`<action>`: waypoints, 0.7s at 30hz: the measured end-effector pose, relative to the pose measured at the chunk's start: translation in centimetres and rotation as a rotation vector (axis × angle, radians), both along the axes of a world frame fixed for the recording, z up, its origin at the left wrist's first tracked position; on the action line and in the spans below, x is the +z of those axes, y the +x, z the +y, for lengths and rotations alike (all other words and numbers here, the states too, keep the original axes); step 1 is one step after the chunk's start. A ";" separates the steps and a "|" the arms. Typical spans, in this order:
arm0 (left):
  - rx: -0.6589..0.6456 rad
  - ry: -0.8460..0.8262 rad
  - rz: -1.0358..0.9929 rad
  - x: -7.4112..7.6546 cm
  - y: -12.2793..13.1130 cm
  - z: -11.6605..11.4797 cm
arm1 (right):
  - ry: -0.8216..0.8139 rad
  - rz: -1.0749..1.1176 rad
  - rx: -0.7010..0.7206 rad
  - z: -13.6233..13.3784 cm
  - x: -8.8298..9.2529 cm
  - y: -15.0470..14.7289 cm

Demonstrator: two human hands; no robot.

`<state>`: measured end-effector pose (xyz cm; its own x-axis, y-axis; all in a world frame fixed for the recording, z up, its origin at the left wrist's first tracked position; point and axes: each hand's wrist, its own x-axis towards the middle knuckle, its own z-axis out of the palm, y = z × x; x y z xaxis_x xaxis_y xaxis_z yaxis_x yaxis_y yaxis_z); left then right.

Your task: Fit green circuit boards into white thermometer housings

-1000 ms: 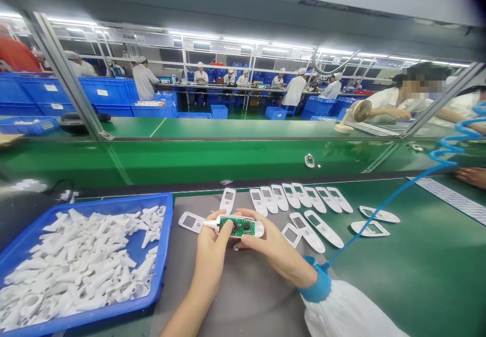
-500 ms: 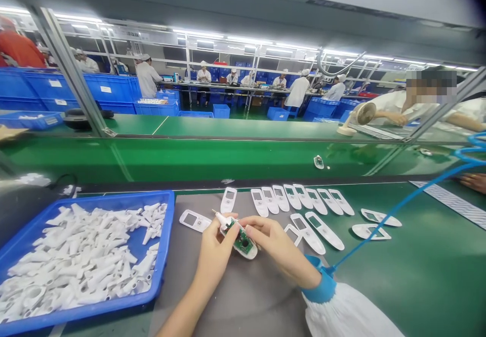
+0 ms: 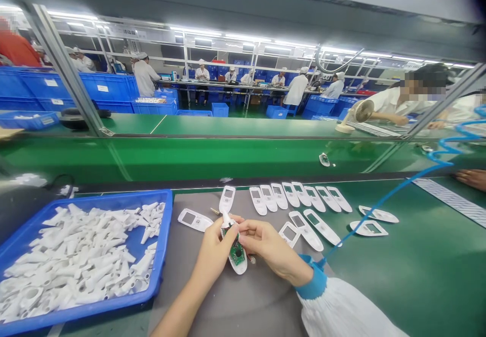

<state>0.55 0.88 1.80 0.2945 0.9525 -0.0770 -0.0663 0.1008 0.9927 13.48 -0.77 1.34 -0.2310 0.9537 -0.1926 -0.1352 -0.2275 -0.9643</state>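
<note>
My left hand (image 3: 214,248) is closed around a white device casing (image 3: 239,268) with a green circuit board (image 3: 237,253) inside and a white cone-shaped tip (image 3: 227,219) at its upper end. The casing's rounded end points down toward me. My right hand (image 3: 266,243) pinches at the casing's upper right side; its fingertips partly hide the board, and what they grip cannot be made out. A small round part (image 3: 252,260) on a reddish wire shows under my right fingers. Beyond my hands lie a white face cover (image 3: 227,202) and another white cover (image 3: 199,223).
At left stands a blue tray (image 3: 167,235) of white cone-shaped parts (image 3: 83,256). Several white covers (image 3: 288,195) lie in a row. A blue coiled cord (image 3: 398,187) runs to my right wristband (image 3: 313,278). The conveyor (image 3: 228,157) carries an open casing (image 3: 324,159).
The casing has turned from a slant to nearly upright, its rounded end swinging down and left. Both hands stay on it, and my right hand has shifted slightly down. The casing on the conveyor appears farther right.
</note>
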 end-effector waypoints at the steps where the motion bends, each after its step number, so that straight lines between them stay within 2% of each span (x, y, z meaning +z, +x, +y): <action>1: -0.009 -0.006 0.003 0.0 0.0 0.0 | 0.004 0.012 0.004 0.0 0.0 0.0; 7: -0.018 -0.041 -0.008 -0.3 -0.1 0.1 | -0.095 0.059 0.030 0.0 0.5 0.5; 12: 0.132 -0.095 -0.019 -0.3 -0.2 0.4 | -0.168 0.235 0.123 -0.1 1.2 0.7; 17: 0.273 -0.211 -0.099 -0.1 -0.5 0.8 | -0.236 0.139 0.296 0.0 1.5 1.5; 19: 0.267 -0.226 -0.116 -0.1 -0.6 0.9 | -0.235 0.112 0.321 -0.1 1.4 1.7; 21: 0.224 -0.220 -0.125 -0.3 -0.6 1.0 | -0.236 0.098 0.273 -0.1 1.1 1.6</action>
